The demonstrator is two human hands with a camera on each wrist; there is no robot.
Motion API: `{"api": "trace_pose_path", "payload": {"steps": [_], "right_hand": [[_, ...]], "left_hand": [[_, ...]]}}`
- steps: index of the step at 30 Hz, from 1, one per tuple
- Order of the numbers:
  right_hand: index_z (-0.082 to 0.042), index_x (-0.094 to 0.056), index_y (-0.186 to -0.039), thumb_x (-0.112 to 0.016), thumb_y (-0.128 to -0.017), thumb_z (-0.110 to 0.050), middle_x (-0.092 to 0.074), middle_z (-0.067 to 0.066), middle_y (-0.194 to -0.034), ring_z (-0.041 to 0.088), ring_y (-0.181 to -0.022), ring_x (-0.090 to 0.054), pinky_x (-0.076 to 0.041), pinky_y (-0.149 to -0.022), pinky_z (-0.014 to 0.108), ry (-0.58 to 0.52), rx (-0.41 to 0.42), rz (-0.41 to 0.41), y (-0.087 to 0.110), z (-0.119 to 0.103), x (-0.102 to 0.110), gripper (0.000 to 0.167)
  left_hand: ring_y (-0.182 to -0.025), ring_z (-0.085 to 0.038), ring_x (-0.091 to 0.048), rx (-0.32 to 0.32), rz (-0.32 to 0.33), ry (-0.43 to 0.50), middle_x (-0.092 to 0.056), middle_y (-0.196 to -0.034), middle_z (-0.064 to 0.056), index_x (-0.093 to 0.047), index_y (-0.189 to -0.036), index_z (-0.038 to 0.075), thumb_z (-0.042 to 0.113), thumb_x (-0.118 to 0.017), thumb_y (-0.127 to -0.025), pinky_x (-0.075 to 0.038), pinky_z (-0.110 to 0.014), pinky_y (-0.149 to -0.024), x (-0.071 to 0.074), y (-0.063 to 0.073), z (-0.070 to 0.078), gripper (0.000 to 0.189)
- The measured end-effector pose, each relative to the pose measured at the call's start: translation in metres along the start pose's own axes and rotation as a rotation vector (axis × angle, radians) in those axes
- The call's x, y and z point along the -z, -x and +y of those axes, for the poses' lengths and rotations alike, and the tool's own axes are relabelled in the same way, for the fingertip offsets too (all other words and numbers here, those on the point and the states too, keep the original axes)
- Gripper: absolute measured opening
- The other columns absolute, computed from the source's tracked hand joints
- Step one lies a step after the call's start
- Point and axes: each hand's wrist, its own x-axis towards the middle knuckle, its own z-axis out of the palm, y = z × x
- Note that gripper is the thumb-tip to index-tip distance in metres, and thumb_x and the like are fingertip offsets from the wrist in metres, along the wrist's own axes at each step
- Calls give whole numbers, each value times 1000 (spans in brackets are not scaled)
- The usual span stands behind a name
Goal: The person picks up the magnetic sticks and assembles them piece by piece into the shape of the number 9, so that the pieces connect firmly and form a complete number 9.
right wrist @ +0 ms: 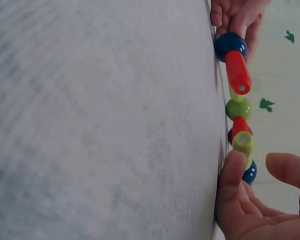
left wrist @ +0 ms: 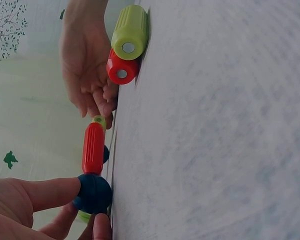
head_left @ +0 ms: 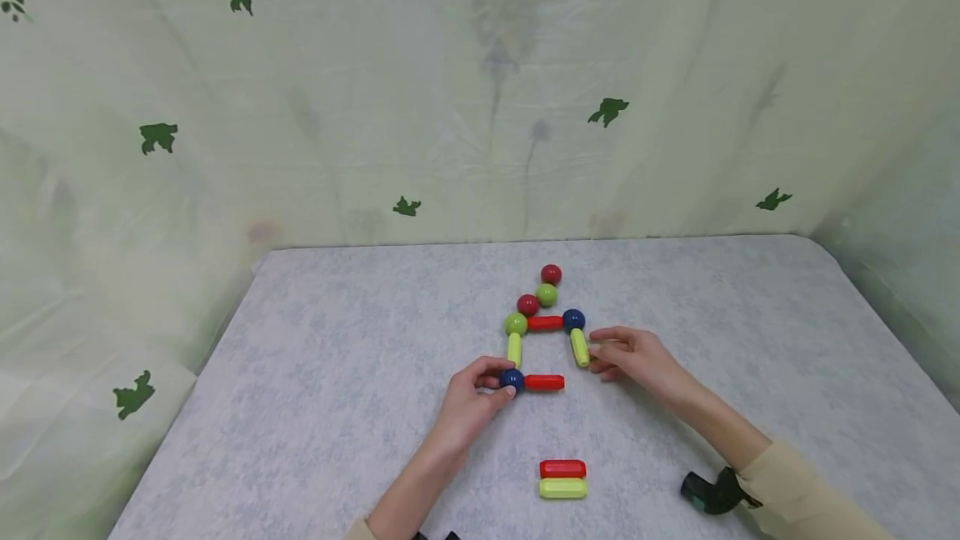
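My left hand pinches a dark blue ball between thumb and fingers at the near left corner of a magnetic figure. From that ball a red rod points right, and a yellow-green rod runs away to a green ball. Another red rod links the green ball to a second blue ball, from which a yellow-green rod hangs toward me. Beside that rod is my right hand, its thumb apart from the fingers; the right wrist view shows fingertips at or near the rod.
Beyond the green ball, a red ball, a green ball and another red ball form a slanting row. Nearer me, a loose red rod and a yellow-green rod lie side by side on the grey table.
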Motion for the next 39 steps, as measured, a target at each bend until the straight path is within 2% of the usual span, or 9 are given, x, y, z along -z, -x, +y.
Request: {"api": "trace_pose_path", "payload": {"steps": [6, 11, 21, 26, 31, 39], "right_hand": [[6, -49, -136, -57, -100, -21, -66, 16, -117, 26, -97, -66, -54, -82, 34, -15, 35, -7, 2, 1, 5, 46], [5, -50, -136, -55, -101, -21, -65, 18, -122, 27, -100, -65, -54, -84, 34, 9, 89, -1, -7, -2, 13, 44], [2, -50, -138, -57, -101, -21, -57, 19, -133, 34, -116, -57, -51, -91, 39, 42, 227, -15, -62, -14, 40, 44], [-3, -53, -137, -58, -100, -17, -57, 14, -134, 32, -121, -54, -48, -95, 45, 173, 296, -53, -89, -21, 48, 40], [-5, -54, -137, -58, -100, -16, -55, 14, -136, 33, -125, -50, -45, -97, 50, 296, 367, -110, -110, -31, 47, 39], [-4, -52, -139, -59, -98, -10, -53, 13, -140, 34, -123, -52, -44, -98, 52, 374, 398, -218, -132, -38, 38, 42]], "left_hand": [[-94, -25, -49, 4, 2, 5, -55, -101, -10, -66, -117, 9, 2, -66, -91, -45, -28, -71, 0, 0, 0, 28], [-93, -24, -49, 4, 5, 4, -55, -101, -10, -66, -117, 9, 2, -66, -90, -45, -27, -70, 0, 0, -1, 28], [-93, -24, -50, -4, 3, 3, -56, -101, -9, -66, -117, 9, 3, -66, -90, -45, -28, -71, 0, 0, -1, 27], [-93, -24, -50, -2, 7, -4, -56, -100, -9, -66, -117, 10, 3, -66, -90, -45, -28, -70, 0, 0, -1, 27], [-92, -23, -50, -5, 13, -13, -57, -100, -8, -67, -117, 10, 3, -66, -90, -45, -28, -70, 0, 0, 0, 28], [-93, -24, -50, 2, 14, -11, -56, -100, -9, -67, -116, 10, 3, -67, -90, -45, -27, -69, 0, 0, -1, 27]]}}
